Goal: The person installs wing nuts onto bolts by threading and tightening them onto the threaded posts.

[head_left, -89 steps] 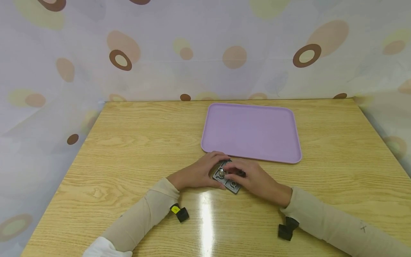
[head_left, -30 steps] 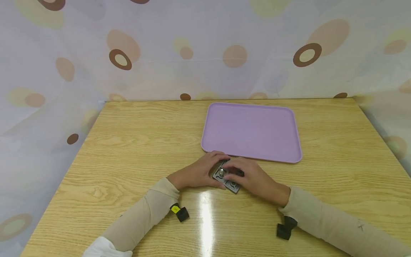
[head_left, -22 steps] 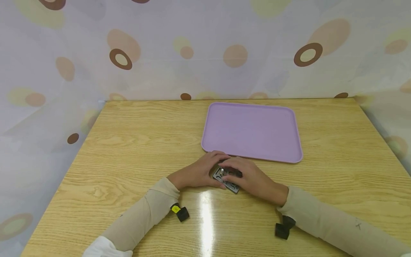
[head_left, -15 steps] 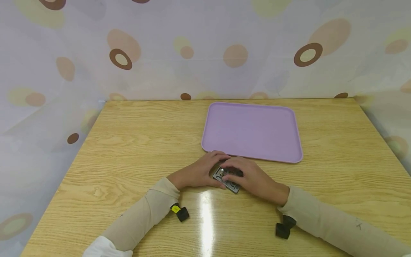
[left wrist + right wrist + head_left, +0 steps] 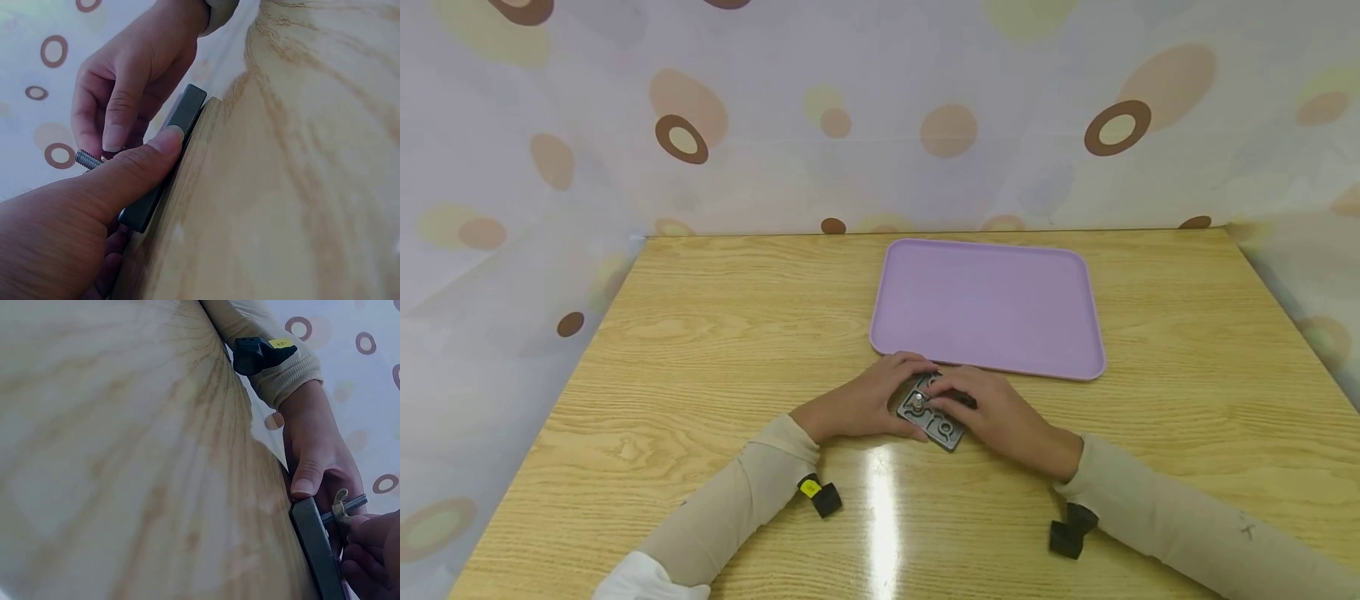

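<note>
A dark grey metal plate point(image 5: 946, 432) with raised relief lies on the table just in front of the tray. From its face stands a threaded bolt point(image 5: 357, 502), carrying a small wing nut point(image 5: 339, 506). My left hand point(image 5: 867, 403) grips the plate by opposite edges, its thumb point(image 5: 165, 142) on the near edge and fingers at the far one. With thumb and fingertips, my right hand point(image 5: 1003, 418) pinches at the wing nut from the right. In the head view those fingers cover part of the plate, and the nut is too small to make out.
A purple tray point(image 5: 988, 312) lies right behind the hands, close to the left fingertips. The wood-grain table point(image 5: 737, 333) reaches back to a wall sheet point(image 5: 880, 125) printed with ovals. Both sleeved wrists carry black camera mounts point(image 5: 1067, 533).
The right hand's fingertips have shifted back and forth around the bolt, now slightly right of where they were half a second ago, uncovering more of the plate. The left hand and plate stay put.
</note>
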A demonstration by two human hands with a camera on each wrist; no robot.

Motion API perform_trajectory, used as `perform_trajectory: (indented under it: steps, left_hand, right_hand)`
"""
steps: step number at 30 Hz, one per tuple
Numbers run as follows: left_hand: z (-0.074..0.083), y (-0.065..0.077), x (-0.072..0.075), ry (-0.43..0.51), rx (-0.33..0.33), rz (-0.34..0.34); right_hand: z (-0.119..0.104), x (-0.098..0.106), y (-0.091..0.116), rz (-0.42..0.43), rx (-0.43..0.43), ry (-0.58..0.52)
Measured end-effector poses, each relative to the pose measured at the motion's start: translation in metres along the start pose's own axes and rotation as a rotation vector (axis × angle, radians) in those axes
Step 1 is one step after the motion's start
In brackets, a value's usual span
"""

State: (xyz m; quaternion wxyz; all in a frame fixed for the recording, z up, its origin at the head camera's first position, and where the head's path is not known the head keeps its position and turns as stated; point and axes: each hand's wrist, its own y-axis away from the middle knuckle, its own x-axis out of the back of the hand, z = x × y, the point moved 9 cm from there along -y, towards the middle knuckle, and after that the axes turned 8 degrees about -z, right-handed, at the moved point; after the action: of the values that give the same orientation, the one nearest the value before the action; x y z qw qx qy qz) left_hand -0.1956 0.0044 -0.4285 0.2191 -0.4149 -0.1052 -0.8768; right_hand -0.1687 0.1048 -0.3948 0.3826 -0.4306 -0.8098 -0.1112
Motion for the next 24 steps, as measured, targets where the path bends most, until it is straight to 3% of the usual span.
perform_trajectory:
  steps: [12,24]
  left_hand:
    - [-0.0016,-0.0006,-0.0001,-0.006,0.005,0.001]
    - [0.0000,-0.0005,-0.0001,-0.015,0.005,-0.002]
  right_hand:
    - [-0.0027,-0.0008,0.0002,0.004,0.061,-0.015]
    - [-0.0046,-0.0057,-0.0025,-0.010,0.056,0.037]
